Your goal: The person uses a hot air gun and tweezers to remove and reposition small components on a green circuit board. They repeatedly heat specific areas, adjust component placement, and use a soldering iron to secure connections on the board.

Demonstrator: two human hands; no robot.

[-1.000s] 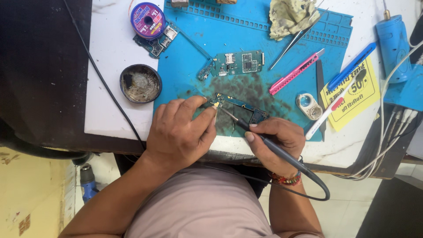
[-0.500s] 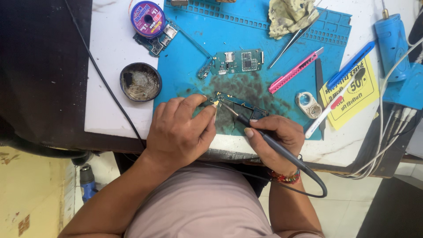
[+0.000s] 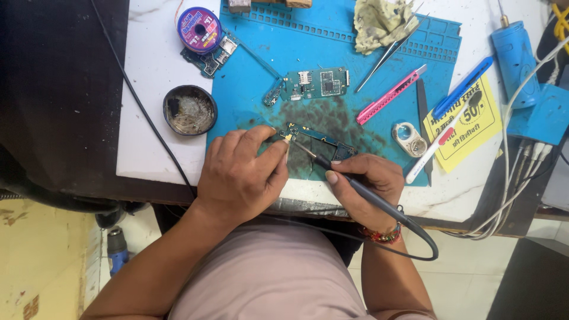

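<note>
A small green circuit board [image 3: 320, 137] lies on the stained blue work mat [image 3: 332, 47] near the table's front edge. My left hand [image 3: 240, 175] rests on the mat and pinches the board's left end, with a thin wire or strip at the fingertips. My right hand [image 3: 367, 184] grips a black soldering iron [image 3: 341, 175] like a pen. Its tip [image 3: 294, 143] touches the board's left end by my left fingertips. The iron's cable loops down past my wrist.
A second circuit board [image 3: 314, 83] lies mid-mat, a third [image 3: 210, 56] under a purple solder spool [image 3: 199, 29]. A round black tin [image 3: 189, 110], tweezers [image 3: 388, 53], a pink knife [image 3: 391, 95], a crumpled cloth [image 3: 382, 21], a blue pen [image 3: 462, 88], a yellow card [image 3: 465, 121], blue tools and white cables [image 3: 521, 59] surround them.
Both hands stay on the near board. The soldering iron's tip has shifted only slightly at the board's left end.
</note>
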